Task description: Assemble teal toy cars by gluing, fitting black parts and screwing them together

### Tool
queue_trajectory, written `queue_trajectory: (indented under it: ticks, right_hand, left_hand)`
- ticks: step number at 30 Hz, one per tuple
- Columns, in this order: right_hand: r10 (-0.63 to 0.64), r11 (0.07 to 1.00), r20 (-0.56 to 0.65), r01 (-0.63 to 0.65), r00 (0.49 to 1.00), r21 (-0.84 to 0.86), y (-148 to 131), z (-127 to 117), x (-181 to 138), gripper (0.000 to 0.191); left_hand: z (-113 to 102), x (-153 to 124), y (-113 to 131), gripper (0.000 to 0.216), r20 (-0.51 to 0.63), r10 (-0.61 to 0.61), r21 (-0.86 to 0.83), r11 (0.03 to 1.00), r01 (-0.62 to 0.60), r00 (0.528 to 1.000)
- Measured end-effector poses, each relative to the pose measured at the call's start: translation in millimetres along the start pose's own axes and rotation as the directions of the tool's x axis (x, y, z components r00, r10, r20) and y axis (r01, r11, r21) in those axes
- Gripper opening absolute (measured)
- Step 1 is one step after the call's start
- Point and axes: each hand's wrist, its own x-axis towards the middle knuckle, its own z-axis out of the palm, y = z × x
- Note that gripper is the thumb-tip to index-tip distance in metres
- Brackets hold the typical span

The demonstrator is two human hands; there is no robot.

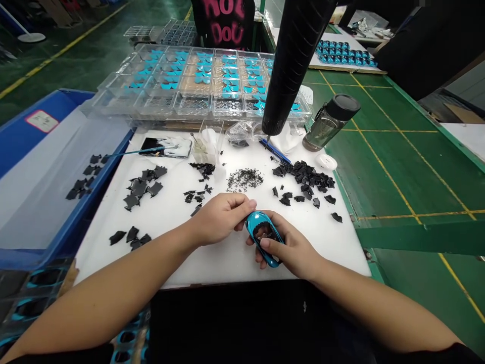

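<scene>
My right hand (290,245) is wrapped round a glossy blue toy car body shell (258,222), its thumb over the dark opening in the middle. At the shell's far end, my left hand (223,217) is closed in a pinch of thumb and forefinger; whatever is between them is hidden. Just beyond both hands lies a scatter of tiny black screws (245,179). A black electric screwdriver (293,65) hangs tip down above the white work board (227,258).
Black plastic parts lie in piles at right (308,177) and left (140,188). Behind stands a clear compartment tray (159,103) with blue pieces. A dark-lidded bottle (329,124), a blue pen (276,151) and a blue bin (66,237) flank the board. Across the table, a person's black shirt (223,23) shows.
</scene>
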Motion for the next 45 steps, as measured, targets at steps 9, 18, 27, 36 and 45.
queue_trajectory:
  ticks: [9,18,27,36,45]
  right_hand:
    - [-0.025,0.999,-0.005,0.025,1.0,-0.029,-0.1,1.0,-2.1,0.048]
    - [-0.093,0.989,0.016,0.094,0.996,-0.111,2.2,-0.7,-3.1,0.046]
    - [-0.136,0.978,0.015,0.137,0.991,-0.159,4.5,0.1,-1.3,0.046]
    - [-0.144,0.954,-0.009,0.137,0.989,-0.266,8.1,2.4,-2.2,0.045]
    - [-0.119,0.965,-0.008,0.114,0.993,-0.235,7.4,1.2,-1.2,0.045]
  left_hand:
    - [0.2,-0.1,0.6,0.042,0.002,0.003,0.011,1.0,-0.003,1.0]
    - [-0.5,-0.8,0.8,0.04,0.002,-0.012,0.027,1.0,0.011,1.0]
    - [1.0,-1.8,-0.6,0.021,0.081,0.023,-0.126,0.992,-0.012,0.996]
    - [6.3,-2.4,-1.5,0.022,0.013,0.0,-0.02,1.0,0.0,1.0]
    - [6.5,-1.3,-1.7,0.025,0.016,-0.035,-0.051,0.998,0.035,0.999]
